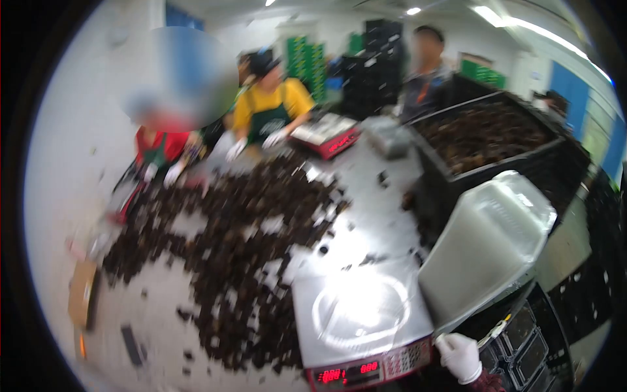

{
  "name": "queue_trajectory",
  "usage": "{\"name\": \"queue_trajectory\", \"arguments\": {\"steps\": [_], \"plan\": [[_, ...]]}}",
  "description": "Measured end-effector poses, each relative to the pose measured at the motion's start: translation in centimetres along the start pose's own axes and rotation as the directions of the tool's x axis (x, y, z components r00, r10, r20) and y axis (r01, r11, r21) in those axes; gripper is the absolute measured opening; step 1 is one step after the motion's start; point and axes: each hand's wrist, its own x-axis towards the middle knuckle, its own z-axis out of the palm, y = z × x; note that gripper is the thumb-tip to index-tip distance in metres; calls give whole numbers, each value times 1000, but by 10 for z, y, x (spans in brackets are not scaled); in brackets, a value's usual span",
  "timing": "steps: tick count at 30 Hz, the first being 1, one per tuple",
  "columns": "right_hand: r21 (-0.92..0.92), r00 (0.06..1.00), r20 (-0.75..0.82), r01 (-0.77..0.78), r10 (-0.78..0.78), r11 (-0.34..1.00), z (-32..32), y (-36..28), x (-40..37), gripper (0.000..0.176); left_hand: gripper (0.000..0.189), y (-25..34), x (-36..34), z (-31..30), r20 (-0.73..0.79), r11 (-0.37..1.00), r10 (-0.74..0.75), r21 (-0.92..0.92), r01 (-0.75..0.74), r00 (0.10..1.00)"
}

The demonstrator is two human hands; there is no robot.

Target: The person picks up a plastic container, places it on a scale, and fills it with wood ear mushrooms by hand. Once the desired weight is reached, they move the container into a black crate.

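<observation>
My right hand point(460, 358), in a white glove, is at the lower right, beside the front corner of a digital scale point(307, 326) with red lit digits. Its fingers are curled closed near the lower end of a stack of clear plastic trays point(486, 242); blur hides whether they grip anything. The tray stack leans at a tilt to the right of the scale. Only a bright reflection shows on the scale's metal platform. Black plastic trays point(522, 346) lie in a dark crate right of my hand. My left hand is out of view.
Many small dark brown pieces point(228, 261) are spread over the metal table point(157, 307). A large black bin point(483, 134) of brown material stands at the right. Two gloved people work across the table near another red scale point(333, 144); a third person point(428, 78) stands behind.
</observation>
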Motion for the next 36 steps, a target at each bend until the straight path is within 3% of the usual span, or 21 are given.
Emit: {"name": "queue_trajectory", "arguments": {"steps": [1,2,3,6,8,10,12,13,14,15,16,19,21,24,26,27,28,30,31,34,36], "plan": [[77,988,47,-148,145,986,-4,-12,1,27,25,25,-7,-19,-70,994,71,-74,-76,995],[135,954,92,-296,286,945,-7,-25,3,23,46,61,-28,-42,7,970,-240,33,240,971],[133,959,88,-280,270,951,-4,-25,2,24,48,83,-41,-58,-61,985,-168,29,170,984],[109,966,96,-251,241,962,-1,-14,1,27,54,147,-59,-89,-152,983,-185,-17,184,971],[144,945,120,-320,304,937,-2,-19,2,27,63,165,-64,-102,-155,995,96,36,-92,983],[152,943,146,-319,298,935,-3,-17,1,25,54,199,-74,-95,-126,927,299,-199,-320,946],[152,941,145,-325,304,933,-4,-19,2,24,45,258,-89,-100,56,817,447,-433,-382,893],[138,956,150,-272,252,952,-5,-15,1,24,38,289,-98,-101,194,738,449,-631,-240,872],[91,952,160,-277,261,956,-7,-21,3,22,30,310,-104,-96,256,673,571,-690,-266,780],[-91,997,74,9,-2,996,-5,-8,1,18,25,343,-113,-102,338,641,660,-719,-268,671],[-287,959,43,279,-278,916,-2,4,0,15,23,371,-122,-103,354,568,738,-786,-246,574],[-462,909,70,395,-411,794,-9,-49,-5,10,23,429,-142,-69,218,337,926,-845,-416,308],[-479,915,58,376,-398,793,-14,-77,-12,10,27,463,-152,-40,256,297,955,-791,-535,153],[-497,927,19,335,-376,801,-13,-92,-24,9,34,493,-172,7,235,189,972,-704,-685,27],[-278,967,-158,151,-200,949,-5,-88,-30,7,28,502,-178,22,341,227,940,-669,-708,-21],[-161,978,-193,52,-83,986,0,-95,-31,9,28,506,-178,24,338,230,941,-671,-705,-15],[-160,978,-192,55,-86,985,5,-94,-27,9,25,507,-177,27,357,270,934,-695,-666,7],[181,918,-311,-196,245,964,23,-87,-18,15,23,504,-171,21,384,316,923,-710,-630,30],[240,910,-271,-253,315,937,25,-81,-17,21,21,494,-168,12,365,347,927,-758,-553,83],[288,906,-279,-238,319,928,48,-71,3,23,20,480,-142,-46,388,442,893,-853,-278,229],[201,922,-323,-154,213,967,62,-66,11,25,20,451,-120,-84,280,391,895,-867,-310,347]]}}
